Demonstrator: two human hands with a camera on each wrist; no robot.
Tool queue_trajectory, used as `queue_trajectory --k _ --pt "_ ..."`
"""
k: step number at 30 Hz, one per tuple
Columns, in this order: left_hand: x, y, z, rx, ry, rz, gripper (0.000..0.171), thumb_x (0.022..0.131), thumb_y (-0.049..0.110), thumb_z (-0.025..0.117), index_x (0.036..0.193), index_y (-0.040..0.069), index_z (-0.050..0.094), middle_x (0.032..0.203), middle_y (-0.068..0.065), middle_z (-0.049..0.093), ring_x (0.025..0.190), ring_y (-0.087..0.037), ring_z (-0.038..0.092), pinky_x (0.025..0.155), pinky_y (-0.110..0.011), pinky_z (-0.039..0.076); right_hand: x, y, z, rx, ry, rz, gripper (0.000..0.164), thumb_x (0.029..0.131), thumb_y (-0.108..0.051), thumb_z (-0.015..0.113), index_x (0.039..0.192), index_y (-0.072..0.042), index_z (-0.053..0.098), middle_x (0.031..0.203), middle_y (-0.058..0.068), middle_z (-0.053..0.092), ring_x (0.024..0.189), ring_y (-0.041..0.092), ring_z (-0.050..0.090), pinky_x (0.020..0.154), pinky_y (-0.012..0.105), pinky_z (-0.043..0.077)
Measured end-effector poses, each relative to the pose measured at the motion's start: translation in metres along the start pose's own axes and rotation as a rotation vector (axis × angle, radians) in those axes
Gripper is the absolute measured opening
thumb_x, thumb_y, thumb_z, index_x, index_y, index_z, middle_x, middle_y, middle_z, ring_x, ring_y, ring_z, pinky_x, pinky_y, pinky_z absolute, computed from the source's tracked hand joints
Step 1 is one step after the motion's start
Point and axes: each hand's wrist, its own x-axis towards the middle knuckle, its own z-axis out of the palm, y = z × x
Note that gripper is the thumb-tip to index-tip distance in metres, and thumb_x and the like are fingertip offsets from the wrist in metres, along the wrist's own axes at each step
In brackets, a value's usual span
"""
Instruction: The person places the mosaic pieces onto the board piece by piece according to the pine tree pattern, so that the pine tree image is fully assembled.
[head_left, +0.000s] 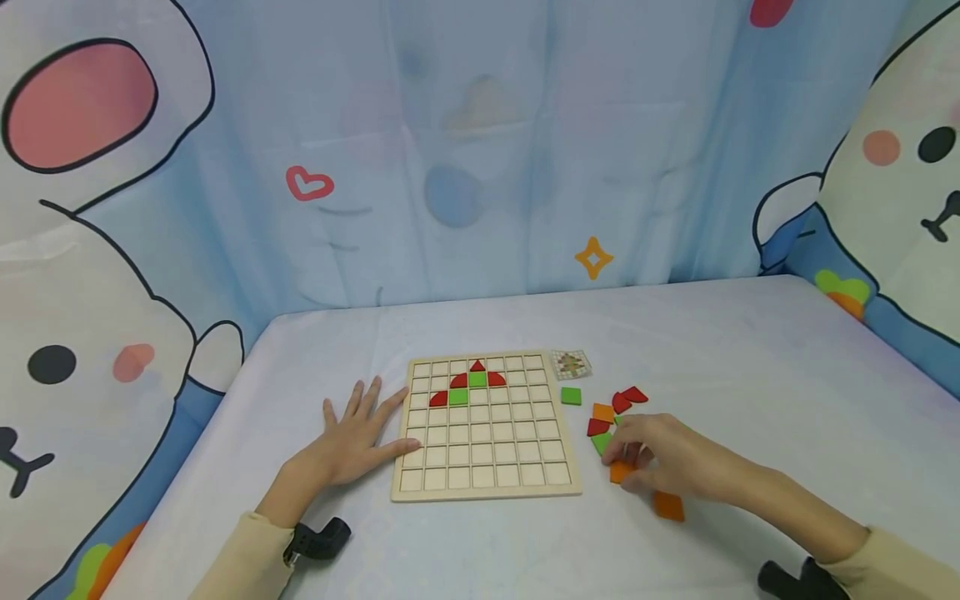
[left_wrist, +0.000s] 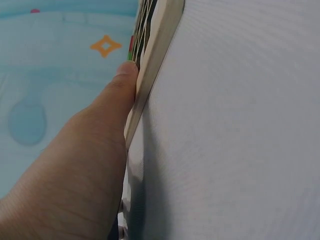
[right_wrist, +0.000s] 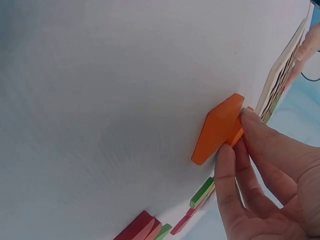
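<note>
My left hand [head_left: 352,439] lies spread on the cloth, its thumb and a fingertip at the left edge of a wooden grid board [head_left: 487,495]. In the left wrist view the thumb [left_wrist: 112,92] touches the board's side. On the board's upper rows sit a red triangle [head_left: 477,366], two green squares [head_left: 458,397] and several red quarter-round tiles [head_left: 496,379]. Right of the board, my right hand [head_left: 667,457] pinches an orange tile [right_wrist: 235,136] between thumb and fingers. Another orange tile [right_wrist: 216,131] lies right beside it in the right wrist view.
Loose red tiles [head_left: 597,427], green tiles and an orange tile [head_left: 603,412] lie scattered beyond the right hand. A lone green square [head_left: 571,396] is beside the board, below a small patterned card [head_left: 572,364]. A printed curtain [head_left: 480,167] hangs behind the white-covered table [head_left: 712,350].
</note>
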Motion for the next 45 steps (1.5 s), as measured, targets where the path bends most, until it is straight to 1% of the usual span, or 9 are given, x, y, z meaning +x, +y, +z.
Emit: queue_trajectory --k 7,13,17,20,23,30,36,42,45 --pt "-0.001 0.003 -0.002 -0.009 0.003 0.007 0.09 0.098 0.071 0.053 0.169 0.024 0.022 0.173 -0.024 0.005 0.158 -0.048 -0.003 0.111 -0.083 -0.008 0.001 -0.003 -0.002 0.038 -0.004 0.044 0.027 0.078 -0.002 0.091 0.098 -0.012 0.076 0.088 -0.008 0.066 0.081 0.011 0.059 0.071 0.021 0.056" --pt "-0.003 0.005 -0.004 -0.031 -0.002 0.016 0.09 0.099 0.07 0.053 0.169 0.022 0.023 0.172 -0.026 0.006 0.158 -0.05 -0.003 0.11 -0.083 -0.008 0.005 -0.009 -0.002 0.031 -0.018 0.095 0.027 0.077 0.0 0.09 0.094 -0.013 0.073 0.085 -0.006 0.064 0.081 0.013 0.058 0.072 0.023 0.055" --pt "-0.003 0.004 -0.003 -0.032 -0.004 0.015 0.09 0.098 0.071 0.053 0.169 0.023 0.022 0.173 -0.026 0.005 0.158 -0.05 -0.003 0.11 -0.083 -0.008 0.007 -0.012 -0.003 0.007 -0.039 0.111 0.028 0.077 -0.001 0.091 0.091 -0.014 0.071 0.085 -0.006 0.063 0.08 0.013 0.058 0.072 0.023 0.055" --pt "-0.003 0.004 -0.002 -0.032 -0.007 0.013 0.091 0.098 0.071 0.053 0.169 0.024 0.022 0.173 -0.026 0.005 0.158 -0.05 -0.003 0.11 -0.084 -0.008 0.01 -0.012 -0.005 -0.005 -0.056 0.097 0.029 0.077 -0.001 0.091 0.089 -0.014 0.069 0.084 -0.006 0.062 0.08 0.012 0.058 0.072 0.023 0.054" --pt "-0.003 0.003 -0.001 -0.024 -0.012 0.007 0.091 0.098 0.072 0.052 0.169 0.024 0.022 0.173 -0.026 0.005 0.157 -0.051 -0.002 0.11 -0.084 -0.008 0.01 -0.013 -0.005 0.011 -0.059 0.104 0.03 0.077 0.0 0.091 0.088 -0.014 0.067 0.084 -0.005 0.061 0.08 0.013 0.057 0.072 0.024 0.054" --pt "-0.003 0.004 -0.003 -0.006 -0.009 0.003 0.091 0.098 0.072 0.051 0.169 0.024 0.021 0.173 -0.025 0.005 0.158 -0.049 -0.002 0.111 -0.083 -0.008 0.009 -0.01 -0.004 0.028 -0.018 0.094 0.034 0.075 0.0 0.092 0.086 -0.016 0.064 0.083 -0.004 0.059 0.081 0.014 0.056 0.07 0.024 0.054" --pt "-0.003 0.003 -0.002 -0.018 -0.011 0.002 0.091 0.098 0.072 0.052 0.169 0.024 0.022 0.173 -0.025 0.005 0.158 -0.05 -0.002 0.111 -0.083 -0.008 0.008 -0.003 -0.002 0.08 -0.003 0.069 0.033 0.075 -0.003 0.093 0.086 -0.015 0.065 0.082 -0.004 0.058 0.081 0.015 0.056 0.07 0.024 0.053" --pt "-0.003 0.003 -0.002 -0.01 -0.012 -0.002 0.092 0.098 0.073 0.051 0.169 0.024 0.021 0.173 -0.025 0.004 0.158 -0.049 -0.003 0.111 -0.083 -0.008 0.006 0.001 0.0 0.123 0.014 0.087 0.032 0.076 -0.008 0.094 0.087 -0.016 0.066 0.082 -0.002 0.059 0.081 0.017 0.056 0.069 0.024 0.053" --pt "-0.002 0.004 -0.001 -0.012 -0.01 0.003 0.091 0.098 0.073 0.051 0.169 0.025 0.021 0.173 -0.024 0.004 0.158 -0.049 -0.003 0.111 -0.083 -0.008 0.004 0.003 0.0 0.141 0.019 0.058 0.031 0.076 -0.01 0.094 0.087 -0.017 0.066 0.082 -0.003 0.059 0.082 0.017 0.057 0.069 0.024 0.053"
